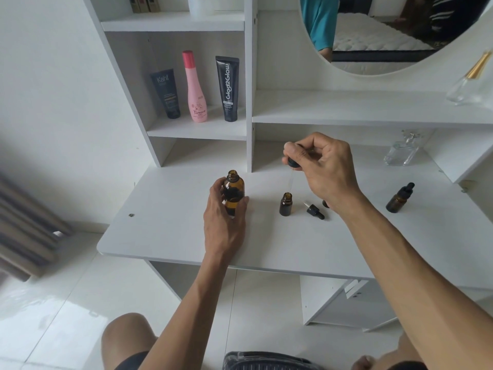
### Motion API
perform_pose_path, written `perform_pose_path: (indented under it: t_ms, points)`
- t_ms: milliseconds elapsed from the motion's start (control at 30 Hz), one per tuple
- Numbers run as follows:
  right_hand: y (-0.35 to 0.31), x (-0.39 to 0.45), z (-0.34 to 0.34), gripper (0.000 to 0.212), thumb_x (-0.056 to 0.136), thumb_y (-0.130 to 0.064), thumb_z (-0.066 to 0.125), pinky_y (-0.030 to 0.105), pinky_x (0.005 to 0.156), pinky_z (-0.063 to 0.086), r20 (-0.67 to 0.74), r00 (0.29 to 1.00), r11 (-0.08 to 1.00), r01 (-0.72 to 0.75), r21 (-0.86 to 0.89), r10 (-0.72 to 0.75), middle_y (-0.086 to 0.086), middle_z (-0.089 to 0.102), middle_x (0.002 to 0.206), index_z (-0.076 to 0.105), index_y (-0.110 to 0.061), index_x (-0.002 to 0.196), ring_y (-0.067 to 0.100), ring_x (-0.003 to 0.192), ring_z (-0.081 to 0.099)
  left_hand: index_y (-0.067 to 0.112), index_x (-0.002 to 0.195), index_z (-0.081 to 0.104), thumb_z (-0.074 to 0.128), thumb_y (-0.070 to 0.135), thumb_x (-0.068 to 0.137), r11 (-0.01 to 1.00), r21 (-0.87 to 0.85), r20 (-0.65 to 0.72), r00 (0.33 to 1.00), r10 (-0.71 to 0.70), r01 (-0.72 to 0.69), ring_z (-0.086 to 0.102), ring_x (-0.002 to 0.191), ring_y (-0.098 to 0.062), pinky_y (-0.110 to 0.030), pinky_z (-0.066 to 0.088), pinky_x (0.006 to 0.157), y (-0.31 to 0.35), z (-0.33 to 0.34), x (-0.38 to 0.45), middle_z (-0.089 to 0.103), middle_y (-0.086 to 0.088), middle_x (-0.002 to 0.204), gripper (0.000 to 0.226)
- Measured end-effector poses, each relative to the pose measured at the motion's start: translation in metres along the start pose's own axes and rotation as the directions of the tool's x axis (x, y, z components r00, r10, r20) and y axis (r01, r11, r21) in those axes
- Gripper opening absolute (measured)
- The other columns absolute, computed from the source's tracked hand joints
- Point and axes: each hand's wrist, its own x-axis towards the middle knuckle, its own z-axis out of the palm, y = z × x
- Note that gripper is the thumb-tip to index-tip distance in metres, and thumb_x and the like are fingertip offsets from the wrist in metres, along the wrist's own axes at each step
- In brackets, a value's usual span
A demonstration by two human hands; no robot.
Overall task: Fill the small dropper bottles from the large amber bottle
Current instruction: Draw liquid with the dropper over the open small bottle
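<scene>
The large amber bottle stands uncapped on the white desk, with my left hand wrapped around its lower body. My right hand pinches the black bulb of a dropper; its glass pipette points down, tip just above the open mouth of a small amber bottle. A second dropper cap lies on its side just right of that bottle. Another small bottle is mostly hidden behind my right wrist. A capped small dropper bottle stands farther right.
Behind the desk rises a white shelf unit holding a dark tube, a pink bottle and a black tube. Clear glass bottles stand under and on the right shelf. A round mirror hangs above.
</scene>
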Motion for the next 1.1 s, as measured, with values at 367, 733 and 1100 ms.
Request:
perform_pose_path:
  t_ms: [367,733,1100]
  points:
    - [-0.006,-0.003,-0.002,0.019,0.09,-0.023,0.074,0.031,0.071,0.061,-0.021,0.999,0.998,-0.024,0.059,0.025,0.009,0.074,0.08,0.069,-0.006,0.083,0.017,0.077,0.076,0.034,0.139,0.044,0.07,0.027,0.094,1.0,-0.001,0.003,1.0,-0.007,0.007,0.067,0.103,-0.012,-0.006,0.044,0.077,0.0,-0.001,-0.001,0.061,0.015,0.118,0.052]
    - [-0.051,0.014,0.038,0.009,0.09,-0.019,0.074,0.047,0.074,0.063,0.001,0.996,0.967,0.083,0.241,-0.086,0.005,0.073,0.08,0.07,-0.012,0.085,0.026,0.076,0.076,0.035,0.138,0.044,0.07,0.027,0.094,1.0,-0.008,0.012,1.0,-0.017,0.017,0.064,0.105,-0.006,-0.013,0.048,0.083,0.001,0.0,0.0,0.06,0.02,0.117,0.052]
    - [-0.054,0.024,0.079,0.015,0.089,-0.02,0.075,0.047,0.07,0.063,0.079,0.991,0.981,0.09,0.172,-0.105,0.014,0.074,0.084,0.071,-0.005,0.09,0.023,0.07,0.076,0.044,0.135,0.042,0.068,0.03,0.095,0.999,-0.008,0.033,0.998,-0.045,0.045,0.06,0.097,0.006,-0.019,0.048,0.085,0.003,-0.003,-0.002,0.057,0.027,0.114,0.05]
